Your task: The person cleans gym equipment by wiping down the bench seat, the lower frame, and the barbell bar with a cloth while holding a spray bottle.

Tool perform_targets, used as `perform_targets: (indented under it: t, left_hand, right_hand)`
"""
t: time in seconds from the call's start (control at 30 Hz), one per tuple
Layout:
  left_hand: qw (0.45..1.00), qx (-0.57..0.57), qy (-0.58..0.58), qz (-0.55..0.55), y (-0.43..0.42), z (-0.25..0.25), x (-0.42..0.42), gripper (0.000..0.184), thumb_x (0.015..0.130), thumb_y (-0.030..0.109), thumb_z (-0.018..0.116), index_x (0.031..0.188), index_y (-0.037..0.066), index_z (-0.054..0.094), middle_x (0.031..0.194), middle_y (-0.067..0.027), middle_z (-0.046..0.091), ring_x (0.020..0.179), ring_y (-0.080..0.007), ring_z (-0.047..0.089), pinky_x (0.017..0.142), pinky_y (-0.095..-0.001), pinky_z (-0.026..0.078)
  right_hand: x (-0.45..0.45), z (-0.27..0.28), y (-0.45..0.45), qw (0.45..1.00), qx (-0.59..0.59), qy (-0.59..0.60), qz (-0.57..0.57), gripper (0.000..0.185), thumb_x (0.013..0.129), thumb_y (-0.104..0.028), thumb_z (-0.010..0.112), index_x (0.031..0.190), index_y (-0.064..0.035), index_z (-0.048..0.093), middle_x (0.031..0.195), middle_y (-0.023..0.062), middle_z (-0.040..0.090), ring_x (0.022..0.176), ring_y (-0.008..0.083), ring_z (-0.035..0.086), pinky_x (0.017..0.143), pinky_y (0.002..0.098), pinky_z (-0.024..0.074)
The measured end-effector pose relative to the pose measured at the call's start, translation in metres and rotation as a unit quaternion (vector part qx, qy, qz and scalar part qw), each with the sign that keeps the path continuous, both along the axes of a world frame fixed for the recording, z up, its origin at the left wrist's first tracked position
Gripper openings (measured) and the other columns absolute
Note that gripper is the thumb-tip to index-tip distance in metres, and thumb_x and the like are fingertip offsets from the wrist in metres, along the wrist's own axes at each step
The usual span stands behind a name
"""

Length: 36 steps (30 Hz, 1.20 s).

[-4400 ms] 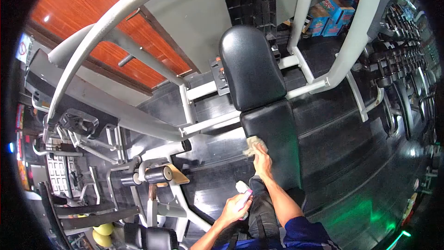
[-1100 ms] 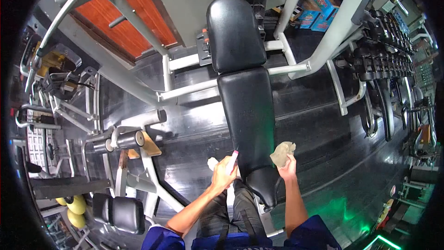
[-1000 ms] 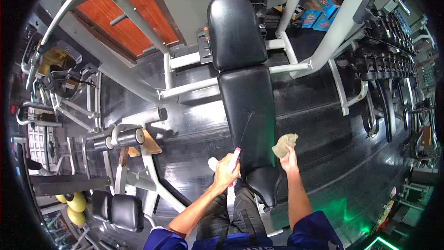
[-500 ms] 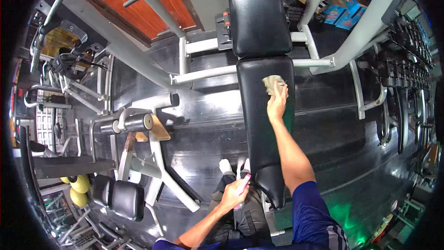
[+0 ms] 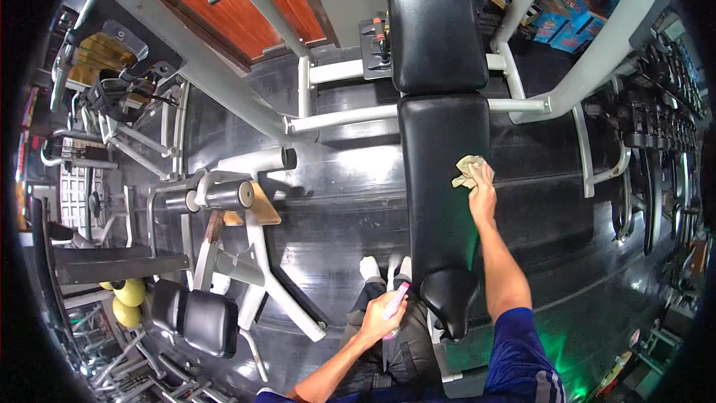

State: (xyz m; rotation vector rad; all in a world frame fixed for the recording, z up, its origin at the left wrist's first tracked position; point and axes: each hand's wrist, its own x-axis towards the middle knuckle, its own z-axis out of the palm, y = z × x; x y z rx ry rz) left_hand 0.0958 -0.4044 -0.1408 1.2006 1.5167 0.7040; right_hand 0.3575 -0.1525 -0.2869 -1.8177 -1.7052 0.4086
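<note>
A long black padded bench [image 5: 441, 201] runs away from me, with its backrest [image 5: 436, 30] at the far end and a narrow padded front [image 5: 450, 298] near my legs. My right hand [image 5: 483, 192] grips a crumpled beige cloth [image 5: 470, 170], which lies against the right side of the long pad. Closer to my body, left of the bench, my left hand [image 5: 382, 319] is wrapped round a pink-and-white spray bottle [image 5: 399, 300]. The fingers cover most of the bottle.
Light grey frame bars [image 5: 343, 118] cross beside the bench. A leg machine with foam rollers [image 5: 216, 198] and a black seat [image 5: 210, 321] stands to the left. Dumbbells [image 5: 656, 116] line a rack at right. Blue boxes [image 5: 570, 26] sit at back right, yellow balls [image 5: 128, 304] at far left.
My right hand has drawn the cloth back toward me and to the bench's right edge. The left hand still holds the bottle. The view has shifted slightly.
</note>
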Motion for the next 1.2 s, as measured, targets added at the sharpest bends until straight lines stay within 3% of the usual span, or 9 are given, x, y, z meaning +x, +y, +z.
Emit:
perform_targets:
  t: [0.1, 0.3, 0.5, 0.67, 0.83, 0.9, 1.0, 1.1, 1.2]
  left_hand:
    - [1.000, -0.004, -0.006, 0.006, 0.001, 0.000, -0.002, 0.016, 0.087, 0.009, 0.066, 0.100, 0.001, 0.066, 0.080, -0.0109, 0.068, 0.068, -0.0171, 0.067, 0.064, -0.0311, 0.053]
    - [1.000, -0.025, -0.006, 0.002, -0.003, 0.000, -0.005, 0.016, 0.087, 0.009, 0.066, 0.100, 0.001, 0.066, 0.083, -0.0108, 0.070, 0.071, -0.0178, 0.069, 0.066, -0.0310, 0.054]
    - [1.000, -0.016, -0.003, -0.001, -0.001, -0.001, 0.000, 0.016, 0.085, 0.008, 0.067, 0.100, 0.001, 0.067, 0.082, -0.0112, 0.069, 0.071, -0.0185, 0.068, 0.067, -0.0312, 0.054]
    - [1.000, -0.013, -0.004, 0.005, -0.004, -0.004, -0.004, 0.016, 0.086, 0.008, 0.067, 0.100, 0.001, 0.067, 0.082, -0.0108, 0.069, 0.071, -0.0178, 0.068, 0.067, -0.0310, 0.054]
    - [0.992, -0.123, -0.005, 0.019, -0.011, -0.006, -0.009, 0.015, 0.088, 0.010, 0.067, 0.100, 0.001, 0.067, 0.086, -0.0094, 0.071, 0.075, -0.0153, 0.069, 0.070, -0.0293, 0.055]
    - [0.998, -0.060, -0.011, 0.020, -0.016, -0.010, -0.007, 0.014, 0.087, 0.010, 0.067, 0.099, 0.001, 0.068, 0.086, -0.0089, 0.071, 0.074, -0.0143, 0.068, 0.069, -0.0295, 0.055]
    - [0.999, -0.046, 0.003, 0.009, -0.015, -0.009, -0.004, 0.014, 0.087, 0.009, 0.066, 0.099, 0.001, 0.067, 0.085, -0.0093, 0.071, 0.074, -0.0153, 0.069, 0.069, -0.0296, 0.054]
    - [0.999, -0.043, 0.017, 0.003, -0.011, -0.005, 0.001, 0.014, 0.086, 0.009, 0.067, 0.098, 0.001, 0.067, 0.082, -0.0099, 0.070, 0.071, -0.0167, 0.068, 0.067, -0.0305, 0.054]
    - [1.000, -0.018, 0.002, 0.024, -0.008, -0.004, 0.001, 0.013, 0.086, 0.009, 0.068, 0.096, 0.002, 0.067, 0.076, -0.0107, 0.068, 0.064, -0.0179, 0.066, 0.062, -0.0325, 0.053]
  right_hand:
    - [-0.053, -0.004, -0.007, 0.987, -0.047, 0.106, -0.109, 0.059, 0.082, 0.013, 0.044, 0.131, -0.0146, 0.062, 0.143, 0.0251, 0.046, 0.134, 0.0387, 0.043, 0.115, 0.0419, 0.0336]
    - [-0.113, 0.005, -0.001, 0.984, 0.060, -0.038, 0.163, 0.048, 0.079, 0.002, 0.058, 0.124, -0.0136, 0.066, 0.140, 0.0133, 0.054, 0.133, 0.0334, 0.047, 0.112, 0.0440, 0.0382]
    - [-0.052, -0.006, 0.019, 0.882, 0.067, -0.243, 0.398, 0.051, 0.074, -0.019, 0.067, 0.124, -0.0282, 0.064, 0.143, -0.0007, 0.053, 0.136, 0.0232, 0.045, 0.113, 0.0388, 0.0392]
    - [0.042, 0.023, 0.007, 0.975, -0.058, -0.117, 0.181, 0.057, 0.076, 0.014, 0.049, 0.119, -0.0197, 0.068, 0.140, 0.0094, 0.055, 0.133, 0.0262, 0.048, 0.105, 0.0342, 0.0472]
    - [0.039, -0.034, -0.008, 0.972, -0.142, 0.099, -0.156, 0.054, 0.088, 0.000, 0.049, 0.136, -0.0225, 0.057, 0.136, 0.0205, 0.055, 0.117, 0.0395, 0.058, 0.100, 0.0415, 0.0487]
    - [-0.011, -0.043, -0.019, 0.981, -0.014, 0.044, -0.190, 0.052, 0.088, 0.000, 0.048, 0.136, -0.0197, 0.057, 0.138, 0.0213, 0.053, 0.125, 0.0372, 0.054, 0.103, 0.0435, 0.0454]
    - [-0.093, -0.025, -0.033, 0.985, 0.032, 0.152, -0.070, 0.045, 0.084, 0.003, 0.053, 0.125, -0.0124, 0.065, 0.133, 0.0178, 0.058, 0.130, 0.0329, 0.050, 0.109, 0.0394, 0.0415]
    - [-0.116, -0.027, -0.033, 0.949, 0.048, -0.120, 0.287, 0.041, 0.086, -0.012, 0.055, 0.126, -0.0163, 0.063, 0.140, 0.0084, 0.055, 0.136, 0.0275, 0.044, 0.113, 0.0420, 0.0359]
    - [-0.093, -0.038, -0.027, 0.869, 0.058, -0.264, 0.415, 0.041, 0.088, -0.021, 0.053, 0.128, -0.0159, 0.061, 0.147, 0.0050, 0.048, 0.140, 0.0248, 0.039, 0.115, 0.0436, 0.0335]
